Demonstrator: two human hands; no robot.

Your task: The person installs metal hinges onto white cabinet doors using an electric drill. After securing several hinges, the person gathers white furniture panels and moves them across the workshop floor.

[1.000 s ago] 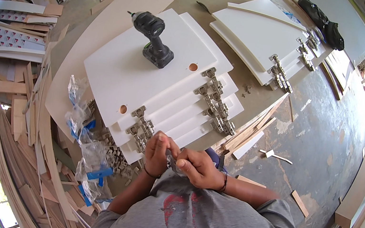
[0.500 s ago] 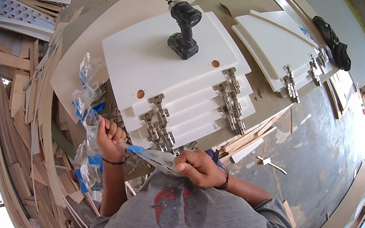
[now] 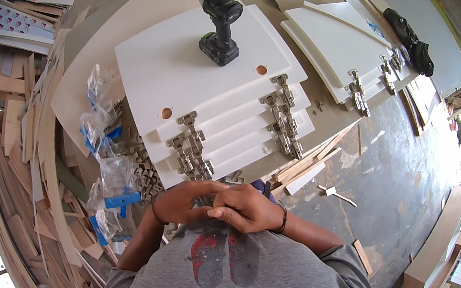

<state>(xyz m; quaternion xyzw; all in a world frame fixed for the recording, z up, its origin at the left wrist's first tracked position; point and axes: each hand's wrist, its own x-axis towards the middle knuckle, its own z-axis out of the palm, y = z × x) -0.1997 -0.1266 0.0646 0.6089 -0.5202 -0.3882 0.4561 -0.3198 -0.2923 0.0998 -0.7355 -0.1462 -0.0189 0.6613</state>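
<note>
Your left hand (image 3: 183, 200) and right hand (image 3: 249, 208) meet, curled; whether gripping, I cannot tell. The left hinge row (image 3: 195, 141) slants down-right.

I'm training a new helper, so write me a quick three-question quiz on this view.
1. True or false: the black cordless drill rests on the top white panel.
2. How many round brown recesses show in that panel?
3. The person's left hand and right hand are: a) wide apart, b) together, c) on the drill.

Key: 1. True; 2. Two; 3. b
</note>
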